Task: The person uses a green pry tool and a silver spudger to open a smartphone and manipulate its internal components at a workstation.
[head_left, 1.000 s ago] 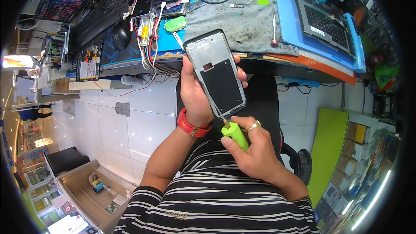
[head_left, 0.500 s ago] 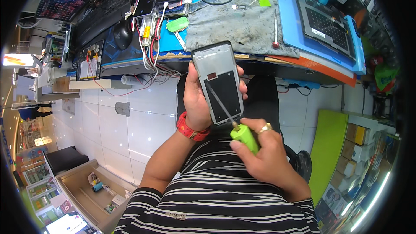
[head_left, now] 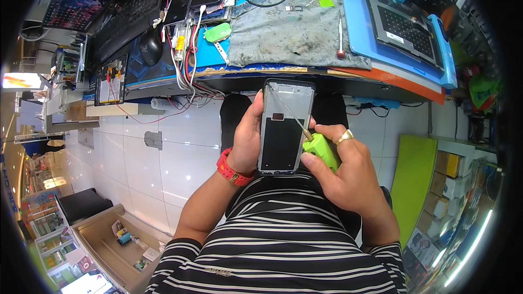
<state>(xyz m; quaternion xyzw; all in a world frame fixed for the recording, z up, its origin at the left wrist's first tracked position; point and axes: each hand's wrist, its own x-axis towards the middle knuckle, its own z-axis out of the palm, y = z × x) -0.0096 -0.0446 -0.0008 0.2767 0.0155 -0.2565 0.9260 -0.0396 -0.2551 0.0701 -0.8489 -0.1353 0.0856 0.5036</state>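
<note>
Now, left hand: the left hand (head_left: 248,136) holds an opened phone (head_left: 284,126) upright in front of the body, fingers wrapped around its left edge and back, thumb along the side
Phone: it sits in the air between the bench edge and the striped shirt (head_left: 283,239), inner side facing the camera, dark panel in a pale frame
Right hand: the right hand (head_left: 343,171) has its fingers closed around the green handle of a screwdriver (head_left: 313,141); a ring shows on one finger
Screwdriver: its thin metal shaft slants up and left across the phone, the tip near the upper left corner
Wrist: a red watch band (head_left: 233,167) on the left wrist
Bench: the bench (head_left: 381,84) lies just beyond the phone, carrying a grey cloth mat (head_left: 294,35), a blue mat (head_left: 359,19), a second screwdriver (head_left: 340,35) lying on the cloth, a computer mouse (head_left: 151,45) and a bundle of cables (head_left: 185,65)
</note>
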